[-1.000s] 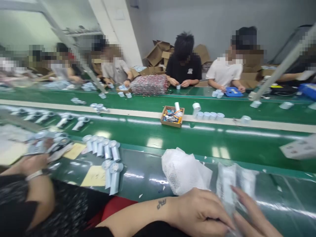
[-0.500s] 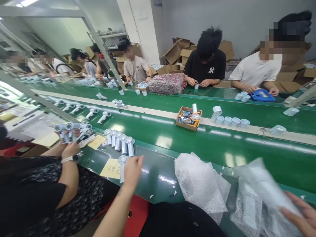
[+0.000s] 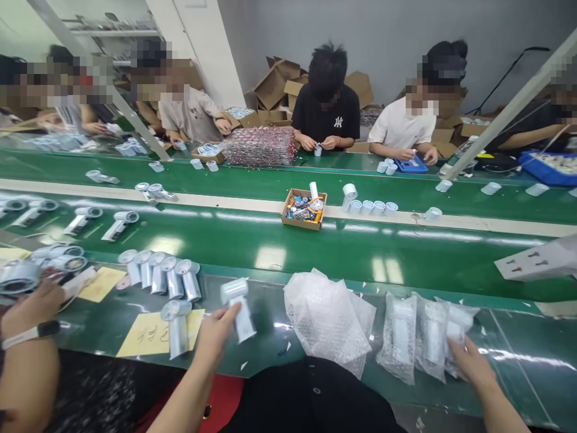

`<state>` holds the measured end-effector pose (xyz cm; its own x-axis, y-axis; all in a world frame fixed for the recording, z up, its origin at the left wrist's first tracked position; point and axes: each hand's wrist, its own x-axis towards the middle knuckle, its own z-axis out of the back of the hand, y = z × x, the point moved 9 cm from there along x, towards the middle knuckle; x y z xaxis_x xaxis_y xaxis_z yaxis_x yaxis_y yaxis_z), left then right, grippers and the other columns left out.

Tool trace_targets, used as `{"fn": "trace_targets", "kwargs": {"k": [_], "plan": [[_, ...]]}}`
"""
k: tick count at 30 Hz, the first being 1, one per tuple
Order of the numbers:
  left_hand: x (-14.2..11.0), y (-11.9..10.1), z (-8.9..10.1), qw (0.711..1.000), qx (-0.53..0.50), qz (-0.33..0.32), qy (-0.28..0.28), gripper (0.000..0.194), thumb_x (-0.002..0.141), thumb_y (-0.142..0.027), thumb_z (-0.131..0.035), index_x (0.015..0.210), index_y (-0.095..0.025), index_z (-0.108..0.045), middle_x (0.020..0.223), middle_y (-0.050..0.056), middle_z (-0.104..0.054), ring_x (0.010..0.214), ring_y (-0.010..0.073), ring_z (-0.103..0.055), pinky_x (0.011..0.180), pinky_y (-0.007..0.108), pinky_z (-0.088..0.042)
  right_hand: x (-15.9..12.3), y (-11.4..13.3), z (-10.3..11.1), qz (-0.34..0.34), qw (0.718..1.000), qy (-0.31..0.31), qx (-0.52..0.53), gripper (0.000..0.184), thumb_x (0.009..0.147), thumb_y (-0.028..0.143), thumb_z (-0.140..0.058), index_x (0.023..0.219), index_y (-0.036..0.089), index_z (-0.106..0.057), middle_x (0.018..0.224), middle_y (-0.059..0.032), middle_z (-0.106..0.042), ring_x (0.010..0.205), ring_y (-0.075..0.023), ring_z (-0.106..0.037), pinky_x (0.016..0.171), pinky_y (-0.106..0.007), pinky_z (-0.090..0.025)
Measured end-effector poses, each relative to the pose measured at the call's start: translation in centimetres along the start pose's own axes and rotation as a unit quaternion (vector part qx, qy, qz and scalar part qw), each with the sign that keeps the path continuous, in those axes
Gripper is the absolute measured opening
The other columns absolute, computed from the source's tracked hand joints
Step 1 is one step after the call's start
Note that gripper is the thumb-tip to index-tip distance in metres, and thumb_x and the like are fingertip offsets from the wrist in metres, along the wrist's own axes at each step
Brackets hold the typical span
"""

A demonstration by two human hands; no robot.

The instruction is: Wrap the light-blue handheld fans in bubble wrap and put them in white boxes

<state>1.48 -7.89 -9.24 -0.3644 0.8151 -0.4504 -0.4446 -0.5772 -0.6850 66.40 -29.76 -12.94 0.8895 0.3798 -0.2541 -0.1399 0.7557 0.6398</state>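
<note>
Glossy green desk (image 3: 541,337) runs along the near side of the workroom, beside a green belt (image 3: 225,246). Between a sheaf of bubble wrap (image 3: 324,319) and a device (image 3: 177,331) lying partly on yellow paper (image 3: 139,334), the left hand (image 3: 214,334) holds a pale blue device (image 3: 243,322), its fingers pinching near where head meets handle. The right hand (image 3: 473,364) touches the rightmost wrapped piece (image 3: 455,325); whether its fingers grip or merely rest, one cannot tell. A firm left pinch and a light right touch would probably serve best, sparing the wrapped pieces a shove. More room for moving lies rightward; the desk's near edge is close to the person's clothing.
</note>
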Motion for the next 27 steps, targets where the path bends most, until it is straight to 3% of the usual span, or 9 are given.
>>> {"fn": "trace_targets", "kwargs": {"k": [2, 4, 5, 7, 10, 13, 17, 22, 27], "plan": [[-3.3, -3.7, -6.3, 0.978, -0.165, -0.019, 0.126, 0.047, 0.058, -0.063, -0.064, 0.065, -0.017, -0.060, 0.058, 0.002, -0.058, 0.055, 0.0169, -0.053, 0.054, 0.028, -0.041, -1.8, 2.1, 0.6, -0.021, 0.999, -0.027, -0.002, 0.048, 0.066, 0.052, -0.064, 0.101, 0.020, -0.071, 0.120, -0.0235, -0.064, 0.125, -0.0485, -0.048, 0.094, -0.065, -0.041], [-7.7, -7.2, -13.2, 0.941, -0.219, -0.023, 0.258, 0.049, 0.058, -0.062, -0.069, 0.068, -0.015, -0.061, 0.058, -0.001, -0.055, 0.051, 0.0121, -0.049, 0.050, 0.024, -0.037, -5.3, 5.3, -1.9, -0.029, 0.988, 0.053, 0.140, 0.054, 0.071, 0.057, -0.064, 0.107, 0.018, -0.069, 0.116, -0.0201, -0.067, 0.118, -0.0423, -0.055, 0.095, -0.057, -0.045], [-10.0, -8.8, -16.4, 0.923, -0.214, -0.036, 0.317, 0.048, 0.060, -0.061, -0.070, 0.070, -0.015, -0.061, 0.059, -0.001, -0.055, 0.051, 0.0111, -0.048, 0.048, 0.023, -0.036, -7.8, 6.9, -4.5, -0.058, 0.956, 0.145, 0.247, 0.056, 0.071, 0.060, -0.066, 0.108, 0.019, -0.068, 0.112, -0.0176, -0.069, 0.112, -0.0390, -0.060, 0.091, -0.054, -0.049], [-14.4, -11.1, -22.0, 0.883, -0.168, -0.084, 0.430, 0.045, 0.063, -0.058, -0.070, 0.073, -0.015, -0.061, 0.062, 0.000, -0.056, 0.054, 0.0117, -0.051, 0.046, 0.022, -0.037, -14.1, 11.3, -10.1, -0.079, 0.836, 0.381, 0.387, 0.057, 0.072, 0.061, -0.070, 0.112, 0.020, -0.066, 0.113, -0.0144, -0.070, 0.106, -0.0337, -0.064, 0.087, -0.049, -0.053], [-18.0, -11.3, -26.8, 0.838, -0.070, -0.165, 0.515, 0.040, 0.076, -0.055, -0.059, 0.084, -0.016, -0.059, 0.071, 0.002, -0.059, 0.062, 0.0148, -0.057, 0.053, 0.026, -0.047, -17.3, 12.5, -12.3, -0.112, 0.783, 0.402, 0.462, 0.047, 0.065, 0.049, -0.083, 0.096, 0.016, -0.069, 0.088, -0.0098, -0.075, 0.084, -0.0268, -0.070, 0.074, -0.039, -0.058], [-18.0, -8.9, -28.1, 0.798, 0.134, -0.313, 0.498, 0.032, 0.080, -0.046, -0.060, 0.094, -0.018, -0.059, 0.085, 0.005, -0.064, 0.078, 0.0197, -0.062, 0.072, 0.035, -0.053, -15.5, 8.7, -10.7, -0.190, 0.794, 0.305, 0.490, 0.039, 0.065, 0.039, -0.085, 0.090, 0.014, -0.069, 0.077, -0.0057, -0.074, 0.070, -0.0188, -0.070, 0.064, -0.029, -0.060], [-16.9, -4.4, -29.0, 0.666, 0.412, -0.438, 0.440, 0.047, 0.063, -0.040, -0.080, 0.099, -0.015, -0.064, 0.112, 0.018, -0.063, 0.111, 0.0373, -0.056, 0.093, 0.049, -0.046, -13.9, 3.3, -7.9, -0.264, 0.804, 0.242, 0.474, 0.030, 0.070, 0.032, -0.082, 0.088, 0.014, -0.066, 0.071, -0.0035, -0.073, 0.060, -0.0162, -0.068, 0.055, -0.026, -0.059], [-15.5, -4.9, -29.3, 0.694, 0.417, -0.420, 0.409, 0.019, 0.083, -0.018, -0.057, 0.096, -0.015, -0.070, 0.109, 0.015, -0.069, 0.109, 0.0298, -0.061, 0.094, 0.040, -0.046, -15.6, 2.0, -7.3, -0.270, 0.788, 0.292, 0.469, 0.035, 0.065, 0.032, -0.087, 0.084, 0.012, -0.067, 0.070, -0.0036, -0.072, 0.062, -0.0168, -0.068, 0.055, -0.024, -0.060], [-14.2, -6.5, -27.2, 0.748, 0.366, -0.382, 0.401, 0.025, 0.091, -0.022, -0.047, 0.100, -0.019, -0.071, 0.100, 0.004, -0.074, 0.093, 0.0187, -0.067, 0.082, 0.026, -0.050, -17.7, 3.6, -7.4, -0.261, 0.758, 0.370, 0.469, 0.035, 0.062, 0.033, -0.089, 0.084, 0.013, -0.071, 0.077, -0.0067, -0.074, 0.064, -0.0195, -0.070, 0.048, -0.024, -0.057]]}}
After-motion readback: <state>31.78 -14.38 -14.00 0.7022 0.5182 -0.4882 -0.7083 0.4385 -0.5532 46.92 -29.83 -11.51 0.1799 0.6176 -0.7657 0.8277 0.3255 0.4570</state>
